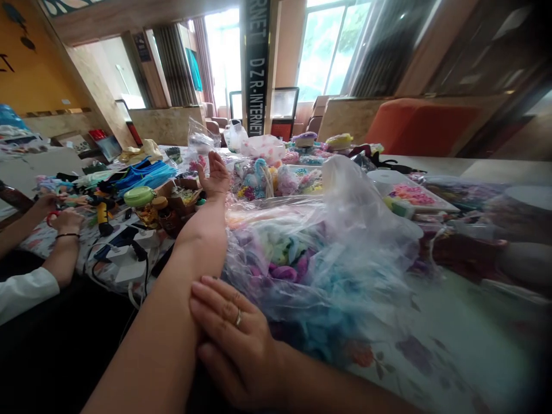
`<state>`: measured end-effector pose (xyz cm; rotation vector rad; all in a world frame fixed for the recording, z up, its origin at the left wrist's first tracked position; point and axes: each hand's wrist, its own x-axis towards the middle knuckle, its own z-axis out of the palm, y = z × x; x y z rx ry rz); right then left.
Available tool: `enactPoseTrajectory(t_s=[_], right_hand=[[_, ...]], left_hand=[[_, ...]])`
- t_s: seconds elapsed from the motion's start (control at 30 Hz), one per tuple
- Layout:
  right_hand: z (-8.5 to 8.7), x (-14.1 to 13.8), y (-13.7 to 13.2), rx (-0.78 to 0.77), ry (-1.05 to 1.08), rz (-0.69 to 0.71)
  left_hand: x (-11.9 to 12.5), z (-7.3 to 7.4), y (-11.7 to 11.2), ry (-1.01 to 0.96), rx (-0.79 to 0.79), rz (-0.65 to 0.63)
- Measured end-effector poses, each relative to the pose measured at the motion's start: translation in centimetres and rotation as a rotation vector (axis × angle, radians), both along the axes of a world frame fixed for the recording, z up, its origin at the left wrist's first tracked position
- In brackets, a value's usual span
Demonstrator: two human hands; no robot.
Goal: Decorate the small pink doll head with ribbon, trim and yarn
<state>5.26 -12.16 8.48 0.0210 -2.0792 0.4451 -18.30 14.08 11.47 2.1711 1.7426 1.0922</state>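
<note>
My left arm reaches forward over the table, and my left hand (214, 177) is raised with the palm showing and the fingers stretched out, holding nothing. Across my left forearm lies my right hand (237, 339), its fingers extended flat against the skin, a ring on one of them. Just right of the forearm is a clear plastic bag (366, 230) filled with soft purple, green and teal fuzzy pieces (288, 261). Beyond my left hand sit colourful bundles in plastic wrap (261, 178).
At left, another person's hands (66, 221) work with red-handled scissors (52, 217). Close to my arm stand a brown bottle (166, 215), a green-lidded jar (140, 198) and white power adapters (129, 261) with cables. Blue strips (144, 175) lie further back. A white tray (444, 204) holds pink pieces.
</note>
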Motion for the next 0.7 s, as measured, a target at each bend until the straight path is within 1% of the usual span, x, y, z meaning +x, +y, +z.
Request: enactPoseTrajectory(t_s=[0.1, 0.17, 0.23, 0.33, 0.4, 0.43, 0.5, 0.6, 0.7], right_hand=[[-0.3, 0.5, -0.7, 0.131, 0.001, 0.063], [-0.3, 0.3, -0.2, 0.146, -0.008, 0.062], [0.0, -0.2, 1.1, 0.088, -0.031, 0.002], [1.0, -1.6, 3.3, -0.055, -0.035, -0.135], [1.6, -2.3, 3.9, -0.116, -0.003, -0.188], [1.7, -2.4, 3.7, -0.114, 0.021, -0.19], [1.5, -2.3, 2.5, -0.06, 0.057, -0.15], [0.4, -1.3, 0.1, 0.012, 0.107, -0.094], [-0.3, -0.5, -0.6, 0.03, 0.145, -0.05]], left_hand=[[0.0, 0.4, -0.4, -0.056, -0.012, -0.027], [0.1, 0.6, -0.6, -0.094, -0.026, -0.037], [0.3, 0.6, -0.6, -0.137, -0.037, -0.039], [0.8, 0.2, -0.3, -0.221, -0.052, -0.036], [1.1, -0.2, 0.1, -0.294, -0.058, -0.041], [1.2, -0.4, 0.2, -0.337, -0.055, -0.046], [1.1, -0.8, 0.5, -0.436, -0.036, -0.063], [0.5, -1.2, 0.6, -0.608, 0.018, -0.102], [-0.2, -1.5, 0.7, -0.792, 0.074, -0.158]])
